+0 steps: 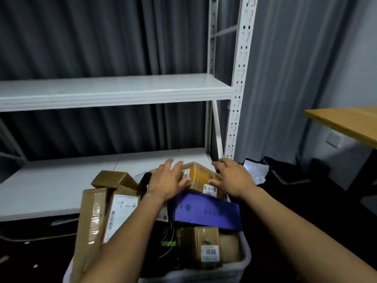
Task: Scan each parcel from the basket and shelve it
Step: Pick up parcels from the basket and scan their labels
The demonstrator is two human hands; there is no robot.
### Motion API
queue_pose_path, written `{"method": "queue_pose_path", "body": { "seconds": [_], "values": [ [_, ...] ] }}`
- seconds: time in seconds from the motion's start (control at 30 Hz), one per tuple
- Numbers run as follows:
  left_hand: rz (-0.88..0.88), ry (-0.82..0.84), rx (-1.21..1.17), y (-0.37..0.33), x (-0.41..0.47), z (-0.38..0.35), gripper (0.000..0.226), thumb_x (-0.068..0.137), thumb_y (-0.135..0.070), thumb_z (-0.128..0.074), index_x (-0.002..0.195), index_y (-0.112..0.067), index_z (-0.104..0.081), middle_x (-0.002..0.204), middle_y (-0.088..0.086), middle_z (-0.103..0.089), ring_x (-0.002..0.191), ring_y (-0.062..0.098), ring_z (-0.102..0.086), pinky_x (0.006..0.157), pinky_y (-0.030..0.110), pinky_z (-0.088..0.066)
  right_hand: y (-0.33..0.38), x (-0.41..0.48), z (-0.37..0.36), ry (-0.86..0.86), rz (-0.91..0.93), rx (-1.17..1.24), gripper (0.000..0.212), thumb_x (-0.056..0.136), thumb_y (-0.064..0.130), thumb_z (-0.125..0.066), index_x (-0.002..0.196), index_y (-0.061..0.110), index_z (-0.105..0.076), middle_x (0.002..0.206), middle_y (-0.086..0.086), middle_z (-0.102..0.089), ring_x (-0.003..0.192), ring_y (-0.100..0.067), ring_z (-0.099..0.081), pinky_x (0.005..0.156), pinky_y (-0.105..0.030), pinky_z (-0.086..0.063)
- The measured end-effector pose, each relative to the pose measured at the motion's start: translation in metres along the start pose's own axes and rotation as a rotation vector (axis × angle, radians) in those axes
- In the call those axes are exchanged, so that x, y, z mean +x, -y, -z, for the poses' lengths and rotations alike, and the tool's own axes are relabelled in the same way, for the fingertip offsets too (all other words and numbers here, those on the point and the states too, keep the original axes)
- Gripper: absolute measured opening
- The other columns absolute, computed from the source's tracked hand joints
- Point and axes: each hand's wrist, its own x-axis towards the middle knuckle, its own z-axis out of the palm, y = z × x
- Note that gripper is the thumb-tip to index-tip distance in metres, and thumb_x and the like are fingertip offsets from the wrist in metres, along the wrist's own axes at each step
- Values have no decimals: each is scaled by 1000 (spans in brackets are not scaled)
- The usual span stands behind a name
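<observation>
Atop the heaped basket (243, 262), the left hand (168, 181) and right hand (234, 178) are pressing spread, nearly straight fingers against 2 sides of the taped parcel (200, 175), which, lacking a wrapped grip, is probably risking slipping onto the purple box (206, 214) below.

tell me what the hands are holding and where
The small cardboard box, pressed between both hands: left hand on its left end, right hand on its right end, fingers fairly straight. Whether it is lifted cannot be told.
</observation>
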Motion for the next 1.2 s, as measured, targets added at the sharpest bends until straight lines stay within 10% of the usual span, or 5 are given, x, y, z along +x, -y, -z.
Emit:
{"method": "queue_pose_path", "body": {
  "seconds": [0.3, 0.5, 0.83, 0.97, 1.2],
  "values": [
    [252, 339, -453, -11, 51, -55, 102, 76, -78, -52, 152, -41, 6, 161, 15, 5, 147, 39, -9, 117, 56, -17, -37, 33, -34, 157, -46, 39, 70, 93, 51, -55, 151, 24, -28, 156, -6, -31, 139, -25, -36, 113, -37, -33],
    [304, 264, -751, -9, 47, -56, 106, 54, -70, -73, 142, -49, -18, 152, 8, -29, 131, 33, -42, 108, 47, -39, -40, 37, -49, 207, -54, 151, 68, 93, 47, -57, 151, 26, -29, 155, -4, -32, 138, -25, -37, 113, -38, -34],
    [226, -6, -1180, -14, 6, -27, 71, 71, -19, -83, 118, -48, -40, 116, -20, -46, 109, 6, -51, 81, 18, -50, -37, 4, -20, 61, -622, 1352, 47, 92, 57, -51, 123, 22, -57, 115, 0, -66, 99, -23, -60, 89, -43, -46],
    [164, -10, -1238, -33, -13, -5, 78, 60, -27, -82, 117, -59, -40, 130, -5, -48, 115, 22, -55, 91, 39, -55, -23, -14, -6, 120, -682, 1598, 55, 84, 71, -49, 117, 28, -56, 104, -8, -71, 94, -27, -66, 92, -54, -47],
    [-95, -39, -879, -64, -49, 23, 120, 55, -42, -90, 134, -68, -3, 158, -23, 10, 146, 8, -8, 115, 33, -21, -19, -57, 18, -16, -782, 1658, 40, 84, 63, -58, 102, 28, -57, 97, -6, -68, 87, -28, -66, 84, -52, -54]
  ]
}}
